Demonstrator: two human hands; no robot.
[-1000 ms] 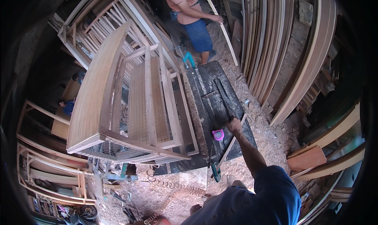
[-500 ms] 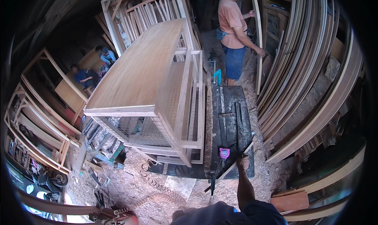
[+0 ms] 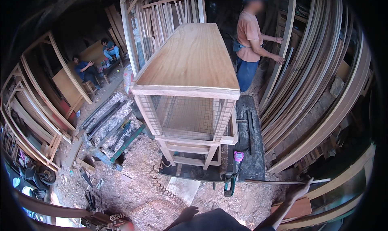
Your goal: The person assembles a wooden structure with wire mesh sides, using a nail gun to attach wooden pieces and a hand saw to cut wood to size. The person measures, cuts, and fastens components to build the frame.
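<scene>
A thin wooden strip [image 3: 283, 182] is gripped near one end by the right hand [image 3: 298, 192], fingers closed on it, beside the dark bench [image 3: 254, 158]. Its long free end is best kept level. The left hand is hidden.

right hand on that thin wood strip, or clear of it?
Touching. In the head view the right hand is closed around the near end of the thin wood strip, which runs level from the hand toward the left with no gap between them.

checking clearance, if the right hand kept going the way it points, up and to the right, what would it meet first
Probably the leaning curved wooden boards at right; the right hand holds a thin wooden strip, and depth is unclear.
</scene>
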